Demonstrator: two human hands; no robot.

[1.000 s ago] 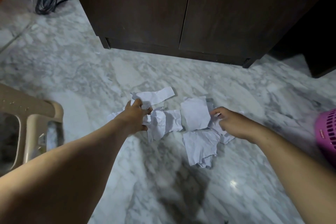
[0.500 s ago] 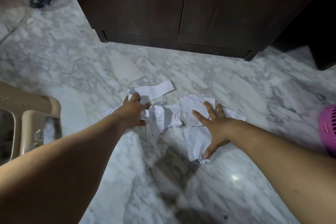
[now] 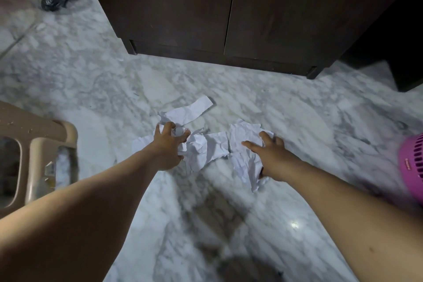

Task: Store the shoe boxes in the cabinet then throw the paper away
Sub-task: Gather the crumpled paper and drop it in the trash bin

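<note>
Left hand (image 3: 168, 146): curled into a loose claw over the cabinet-left end of the paper, fingers bunching a crumpled wad — grip not yet closed tight.
Right hand (image 3: 272, 158): fingers spread, palm down, flat on the sheets at the other end; pinning, not pinching.
Paper (image 3: 208, 149): white crumpled sheets strewn on the marble floor (image 3: 297, 107) in front of the cabinet (image 3: 229, 14), well short of its base; scatter running side to side, parallel to the cabinet front.
Loose strip (image 3: 194, 110): cabinetward of the left hand, angled toward the doors, just beyond the fingertips.
Key relation: pile lying between the two hands, one hand on each end — likely sweep inward to gather; middle sheets about equally near both.
Cabinet doors: both closed, no shoe boxes in sight; probably stored already.
Risk: strip and tail sheet nearest the viewer could get left behind.
Bin: pink basket (image 3: 412, 167) right of the cabinet, at frame edge; purpose unclear.
</note>
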